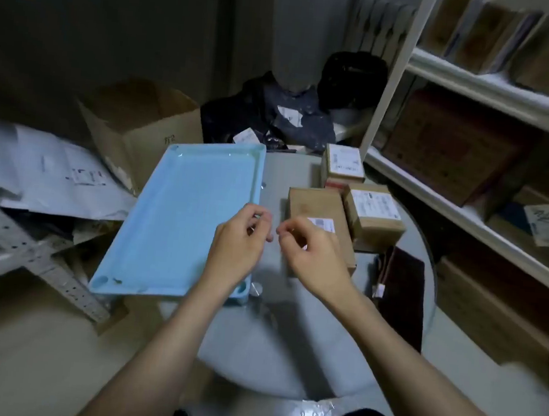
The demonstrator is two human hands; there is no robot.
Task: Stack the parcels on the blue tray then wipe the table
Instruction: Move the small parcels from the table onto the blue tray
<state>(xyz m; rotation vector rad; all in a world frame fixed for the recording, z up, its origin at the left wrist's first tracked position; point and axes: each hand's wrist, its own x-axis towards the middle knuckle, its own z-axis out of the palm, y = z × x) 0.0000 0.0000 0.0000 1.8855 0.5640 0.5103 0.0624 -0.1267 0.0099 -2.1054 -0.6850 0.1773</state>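
Note:
A light blue tray (178, 218) lies on the left part of the round glass table (286, 350), overhanging its edge, with nothing on it. Three brown cardboard parcels with white labels sit to its right: a near one (313, 208), a right one (375, 212) and a far one (342, 164). My left hand (237, 246) hovers over the tray's right rim, fingers loosely curled, holding nothing. My right hand (315, 255) hovers over the near parcel's front end, fingers curled and empty, partly hiding that parcel.
A dark cloth (401, 287) lies on the table's right side. An open cardboard box (140, 121) and grey mailer bags (52, 173) crowd the left. Dark bags (275, 117) sit behind the table. White shelves (466, 223) with boxes stand at the right.

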